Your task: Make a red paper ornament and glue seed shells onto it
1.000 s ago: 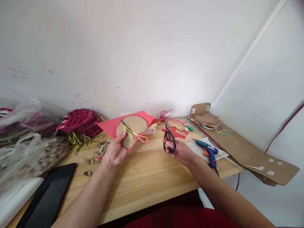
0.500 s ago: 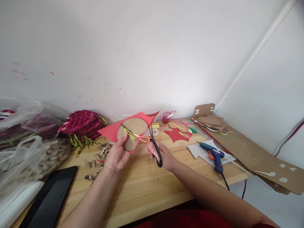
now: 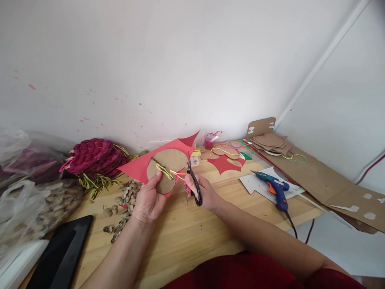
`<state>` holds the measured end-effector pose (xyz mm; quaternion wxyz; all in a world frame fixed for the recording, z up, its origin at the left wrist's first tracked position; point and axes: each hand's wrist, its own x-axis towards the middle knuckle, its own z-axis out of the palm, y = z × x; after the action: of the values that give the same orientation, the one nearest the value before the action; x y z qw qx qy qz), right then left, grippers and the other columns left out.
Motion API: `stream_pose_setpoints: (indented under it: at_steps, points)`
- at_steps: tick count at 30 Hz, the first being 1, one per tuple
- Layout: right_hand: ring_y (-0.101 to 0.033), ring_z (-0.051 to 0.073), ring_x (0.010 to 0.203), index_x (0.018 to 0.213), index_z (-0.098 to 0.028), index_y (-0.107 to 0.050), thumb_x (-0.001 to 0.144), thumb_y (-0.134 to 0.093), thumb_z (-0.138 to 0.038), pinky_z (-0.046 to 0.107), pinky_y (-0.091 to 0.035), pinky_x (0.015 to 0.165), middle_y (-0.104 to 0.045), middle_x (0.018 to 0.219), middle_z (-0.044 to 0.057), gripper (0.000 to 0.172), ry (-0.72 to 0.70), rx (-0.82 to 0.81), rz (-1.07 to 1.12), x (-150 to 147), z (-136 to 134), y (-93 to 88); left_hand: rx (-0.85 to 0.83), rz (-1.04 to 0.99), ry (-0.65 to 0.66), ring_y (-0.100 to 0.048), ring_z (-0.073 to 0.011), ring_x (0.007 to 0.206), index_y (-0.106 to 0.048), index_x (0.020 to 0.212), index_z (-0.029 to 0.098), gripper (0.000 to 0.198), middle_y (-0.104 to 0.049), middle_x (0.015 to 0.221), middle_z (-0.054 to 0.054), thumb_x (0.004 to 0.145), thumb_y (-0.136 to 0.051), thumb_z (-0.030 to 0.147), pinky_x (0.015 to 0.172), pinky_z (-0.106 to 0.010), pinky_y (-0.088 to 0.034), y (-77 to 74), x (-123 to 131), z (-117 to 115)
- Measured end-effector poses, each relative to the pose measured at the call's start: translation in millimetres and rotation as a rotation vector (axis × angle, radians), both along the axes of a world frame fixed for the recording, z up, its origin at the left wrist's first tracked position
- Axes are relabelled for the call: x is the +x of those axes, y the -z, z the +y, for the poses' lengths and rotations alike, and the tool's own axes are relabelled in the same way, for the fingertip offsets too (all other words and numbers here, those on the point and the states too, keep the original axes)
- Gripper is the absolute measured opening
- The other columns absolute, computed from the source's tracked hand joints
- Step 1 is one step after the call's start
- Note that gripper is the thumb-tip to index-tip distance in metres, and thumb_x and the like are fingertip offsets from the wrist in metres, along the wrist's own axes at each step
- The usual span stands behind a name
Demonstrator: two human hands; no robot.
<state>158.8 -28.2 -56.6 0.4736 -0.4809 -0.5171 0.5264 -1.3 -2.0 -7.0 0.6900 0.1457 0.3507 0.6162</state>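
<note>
My left hand point(image 3: 148, 200) grips a brown cardboard disc point(image 3: 168, 166) glued on a red paper sheet point(image 3: 136, 166), held up over the wooden table point(image 3: 192, 228). Yellow and orange cords point(image 3: 167, 171) lie across the disc. My right hand point(image 3: 204, 192) is closed round the handles of black scissors point(image 3: 194, 180). Their blades point up along the disc's right edge, at the red paper.
A blue glue gun point(image 3: 275, 188) lies on white paper to the right. Red paper cut-outs point(image 3: 224, 163), cardboard pieces point(image 3: 269, 140) and a small pink cup point(image 3: 209, 139) sit at the back. Magenta woven pieces point(image 3: 93, 156), scattered shells point(image 3: 124, 196), plastic bags and a black tablet point(image 3: 60, 257) are to the left.
My right hand brought the scissors from the right of the table over to the disc's right edge. The left hand kept holding the disc and red paper.
</note>
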Motion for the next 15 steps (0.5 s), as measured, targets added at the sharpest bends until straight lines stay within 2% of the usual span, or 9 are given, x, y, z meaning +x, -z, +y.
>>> stream_pose_setpoints:
  at_steps: [6,15]
  points:
    - [-0.056,0.013,0.059,0.082,-0.022,-0.051,0.092,-0.055,-0.073,0.027,-0.044,0.056,-0.049,0.068,-0.004,0.052,-0.02,0.015,0.015,0.2,-1.0,-1.5,-0.012,-0.003,0.006,-0.078,-0.0154,0.084,-0.072,0.12,0.011,0.033,-0.081,0.101,-0.009,0.099,-0.049,0.001,0.086,-0.029,-0.065,0.4,3.2,-0.3]
    - [-0.057,0.015,0.056,0.081,-0.022,-0.053,0.088,-0.057,-0.076,0.027,-0.043,0.052,-0.051,0.062,-0.004,0.054,0.021,-0.006,-0.003,0.4,-0.9,-2.5,-0.02,0.008,-0.006,-0.078,-0.0163,0.086,-0.073,0.12,0.012,0.033,-0.081,0.104,-0.01,0.097,-0.051,0.001,0.083,-0.028,-0.066,2.6,2.4,-0.3]
